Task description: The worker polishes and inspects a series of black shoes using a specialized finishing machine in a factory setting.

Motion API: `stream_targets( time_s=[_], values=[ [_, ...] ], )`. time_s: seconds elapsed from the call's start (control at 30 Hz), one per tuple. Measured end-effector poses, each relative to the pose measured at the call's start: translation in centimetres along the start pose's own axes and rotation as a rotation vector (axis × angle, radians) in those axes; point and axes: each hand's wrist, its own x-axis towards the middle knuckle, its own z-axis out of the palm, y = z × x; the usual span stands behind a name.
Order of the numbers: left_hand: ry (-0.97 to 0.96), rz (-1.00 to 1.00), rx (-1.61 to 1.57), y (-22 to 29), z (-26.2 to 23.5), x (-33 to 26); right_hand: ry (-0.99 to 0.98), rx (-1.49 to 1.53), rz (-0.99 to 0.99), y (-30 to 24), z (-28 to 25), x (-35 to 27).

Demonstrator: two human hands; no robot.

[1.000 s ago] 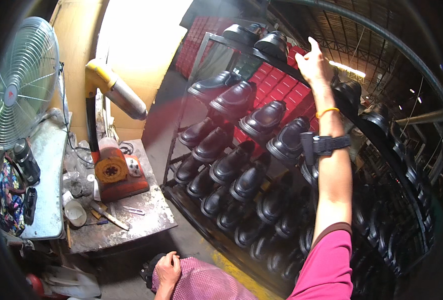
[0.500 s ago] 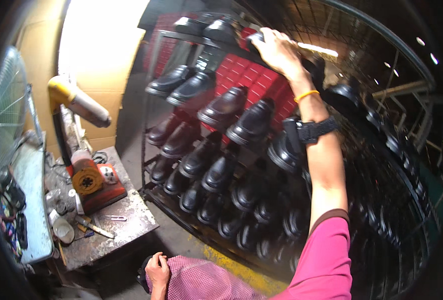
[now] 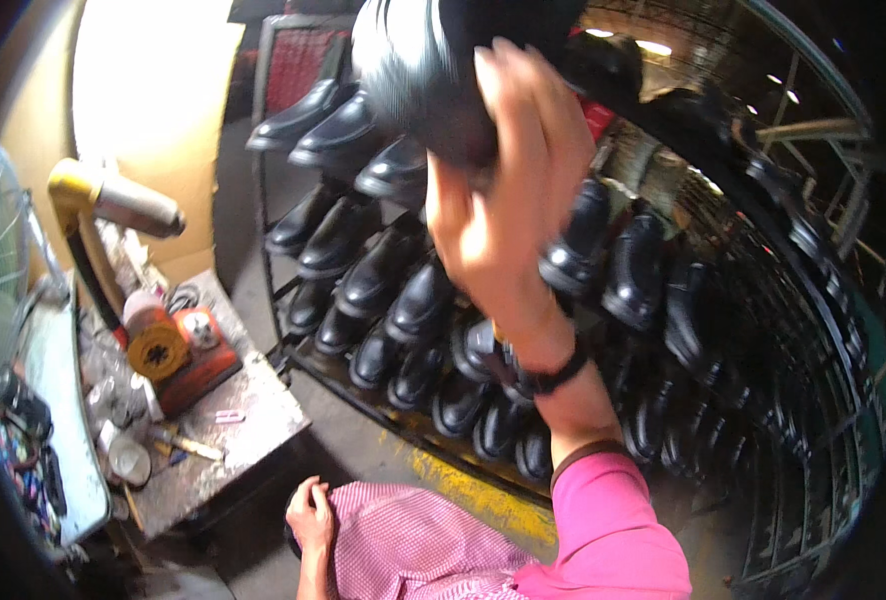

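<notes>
My right hand [image 3: 513, 190] is raised at the upper middle with its fingers wrapped round a black shoe [image 3: 418, 75]. That shoe is close to the camera and cut off by the top edge, so only its rounded, ridged end shows. Behind it, rows of black leather shoes [image 3: 338, 235] stand on a dark metal rack [image 3: 263, 190]. My left hand [image 3: 310, 515] is low, beside the pink checked cloth [image 3: 413, 530] over my lap. Its fingers are curled; a dark edge shows under them, and what they hold, if anything, is hidden.
To the left stands a worn workbench [image 3: 273, 400] with a heat gun [image 3: 133, 203] on an orange base, a whitish cup [image 3: 129, 460] and small tools. A fan [image 3: 3, 240] is beyond a pale blue board [image 3: 48, 400]. More racked shoes [image 3: 683, 310] extend rightward.
My right hand has come away from the rack's top, nearer the camera and a little leftward, now with a black shoe in it. My left hand has stayed low. The view has shifted slightly.
</notes>
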Motion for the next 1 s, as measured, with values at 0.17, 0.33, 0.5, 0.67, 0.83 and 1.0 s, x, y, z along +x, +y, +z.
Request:
stream_targets(
  time_s=[0.17,0.33,0.5,0.67,0.83,1.0],
  values=[
    [-0.136,-0.331,-0.788,2.9,-5.1,2.2,0.076,0.630,0.025,-11.6,-4.2,-10.3],
    [-0.271,-0.177,-1.428,6.2,-8.6,3.2,-0.491,1.012,0.294,-21.1,-9.0,-19.0],
    [-0.056,-0.273,-1.067,2.3,-8.9,0.3,-0.688,1.190,0.457,-27.4,-12.0,-23.2],
    [0.011,-0.231,-0.980,0.4,-8.7,0.0,-0.902,1.303,1.069,-28.8,-13.7,-24.2],
    [-0.009,-0.197,-0.942,0.5,-7.6,1.2,-0.739,1.518,2.178,-29.7,-11.5,-24.2],
    [-0.007,-0.096,-0.888,0.0,-6.8,2.5,-0.739,1.601,2.479,-29.4,-10.1,-24.1]
  ],
)
